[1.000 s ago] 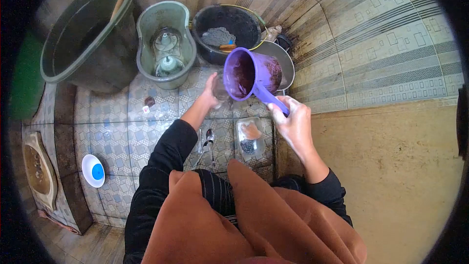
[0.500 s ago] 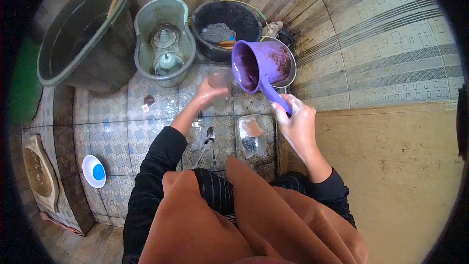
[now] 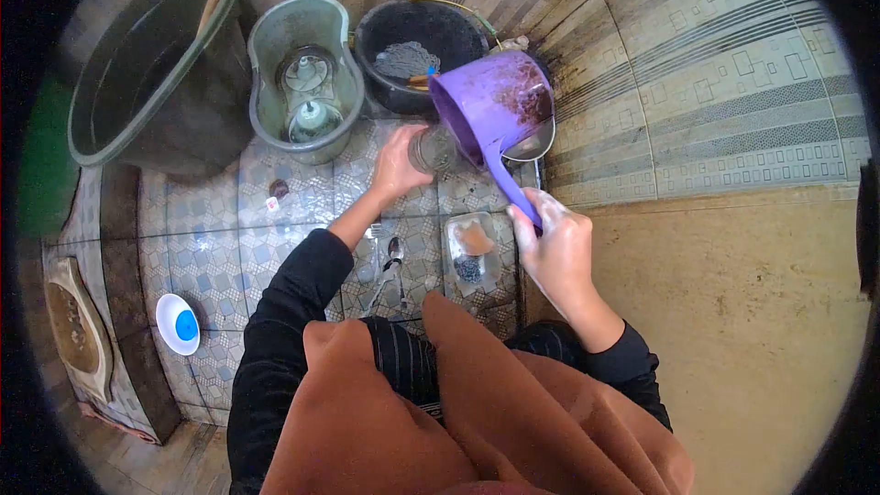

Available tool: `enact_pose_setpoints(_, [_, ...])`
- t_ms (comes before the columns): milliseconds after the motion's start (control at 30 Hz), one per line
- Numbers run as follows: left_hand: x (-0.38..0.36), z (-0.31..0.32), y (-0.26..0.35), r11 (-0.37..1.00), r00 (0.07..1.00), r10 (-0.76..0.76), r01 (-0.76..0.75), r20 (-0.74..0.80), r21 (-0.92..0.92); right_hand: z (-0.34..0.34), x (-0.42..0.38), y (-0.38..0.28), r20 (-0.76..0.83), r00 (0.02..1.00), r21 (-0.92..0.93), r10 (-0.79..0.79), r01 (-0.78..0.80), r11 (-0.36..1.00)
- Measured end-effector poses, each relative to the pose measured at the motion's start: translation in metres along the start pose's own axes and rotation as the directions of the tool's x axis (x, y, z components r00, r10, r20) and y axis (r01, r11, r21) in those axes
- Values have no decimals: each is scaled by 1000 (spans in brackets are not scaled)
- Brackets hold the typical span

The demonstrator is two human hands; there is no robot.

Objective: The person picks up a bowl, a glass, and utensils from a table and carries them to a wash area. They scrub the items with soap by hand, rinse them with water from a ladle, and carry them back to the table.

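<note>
My left hand (image 3: 396, 168) is closed round a clear drinking glass (image 3: 427, 150), which is tilted near the dipper's mouth. My right hand (image 3: 557, 243), with some suds on it, grips the handle of a purple water dipper (image 3: 495, 101). The dipper tips toward the glass, its side stained brown. Any water between them is too faint to make out. Below the glass, a spoon (image 3: 395, 248) and a fork (image 3: 374, 236) lie on the tiles. A clear tray (image 3: 495, 268) holds an orange-tan sponge (image 3: 476, 238) and a dark scouring pad (image 3: 468, 268).
Along the back stand a large dark green tub (image 3: 197, 119) with a stick in it, a grey-green bucket (image 3: 332, 142) with dishes inside, and a black basin (image 3: 403, 96). A pot (image 3: 533, 145) is partly hidden behind the dipper. A white-and-blue bowl (image 3: 165, 323) sits at left.
The dipper has tipped further over toward the glass, and its mouth now faces lower. My left hand has turned slightly with the glass and moved a little right.
</note>
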State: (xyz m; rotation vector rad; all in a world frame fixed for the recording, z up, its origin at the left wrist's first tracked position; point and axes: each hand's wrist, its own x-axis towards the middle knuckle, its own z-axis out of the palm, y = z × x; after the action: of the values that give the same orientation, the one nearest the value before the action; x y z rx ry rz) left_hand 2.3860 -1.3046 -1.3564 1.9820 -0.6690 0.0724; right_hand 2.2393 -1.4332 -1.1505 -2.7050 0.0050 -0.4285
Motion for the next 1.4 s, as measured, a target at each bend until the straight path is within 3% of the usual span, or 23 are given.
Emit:
enact_pose_setpoints(33, [2,-3,6,1000,1000,2,-2,4,-1,-4,0,-1,-29,1000,17,11,-11,1000])
enact_pose_setpoints(133, [1,0,11,918,933,-343,357,108,-170,-10,1,0,-33,998,12,57,-57,998])
enact_pose_setpoints(167, [-3,10,0,917,932,-346,360,106,-170,-11,2,2,-54,996,21,65,-64,998])
enact_pose_setpoints(233, [-11,32,-25,547,782,-590,571,203,-612,-17,6,0,-43,994,60,98,-96,994])
enact_pose_setpoints(267, [-17,35,-35,162,593,-628,733,504,-660,-19,8,-3,-57,991,72,119,-115,991])
enact_pose_setpoints(300, [-20,22,-32,166,594,-632,730,497,-663,-20,12,-5,-71,988,86,137,-131,988])
enact_pose_setpoints(367, [-31,-12,-15,-327,316,-417,823,852,-464,-22,27,-11,-82,988,119,134,-124,985])
enact_pose_setpoints(433, [-44,-38,-10,-391,393,-376,754,839,-528,-22,52,-27,-3,980,269,198,-190,944])
enact_pose_setpoints(500, [-55,-79,-3,-477,441,-191,739,877,-475,-8,84,-49,-81,996,355,28,3,935])
enact_pose_setpoints(567, [-69,-118,5,-379,516,-266,721,815,-580,20,127,-84,-149,976,433,-160,210,877])
enact_pose_setpoints(633, [-76,-153,26,-39,596,-615,632,517,-774,53,172,-138,-154,934,488,-324,357,797])
enact_pose_setpoints(700, [-91,-172,-3,38,654,-627,568,423,-822,105,216,-194,-293,801,449,-522,598,664])
enact_pose_setpoints(733, [-97,-182,-2,445,789,-610,420,76,-791,133,232,-224,-221,800,445,-557,591,673])
enact_pose_setpoints(767, [-102,-194,0,777,860,-447,236,-246,-584,162,243,-252,-147,794,436,-590,587,682])
enact_pose_setpoints(800, [-103,-210,3,878,844,-395,230,-364,-419,189,253,-276,-45,779,333,-625,602,726])
enact_pose_setpoints(900, [-117,-228,-22,892,747,-416,226,-518,-391,251,265,-324,244,778,86,-579,578,812])
enact_pose_setpoints(1033, [-121,-246,-20,887,709,-398,135,-582,-442,303,269,-338,378,791,64,-481,496,866])
enact_pose_setpoints(1133, [-124,-244,-22,912,699,-382,178,-604,-370,299,285,-328,321,729,141,-605,594,792])
enact_pose_setpoints(1167, [-123,-242,-23,929,683,-348,158,-642,-336,280,287,-322,368,795,419,-482,321,849])
enact_pose_setpoints(1200, [-124,-240,-24,930,708,-347,174,-615,-324,264,288,-316,448,816,632,-364,-2,775])
enact_pose_setpoints(1233, [-121,-239,-22,929,713,-345,164,-610,-332,253,289,-307,444,825,758,-351,-137,637])
enact_pose_setpoints(1267, [-118,-238,-17,929,710,-351,183,-610,-322,240,291,-294,443,814,834,-375,-222,505])
enact_pose_setpoints(1400, [-102,-225,-5,938,766,-320,176,-557,-297,135,272,-245,323,842,904,-431,-140,404])
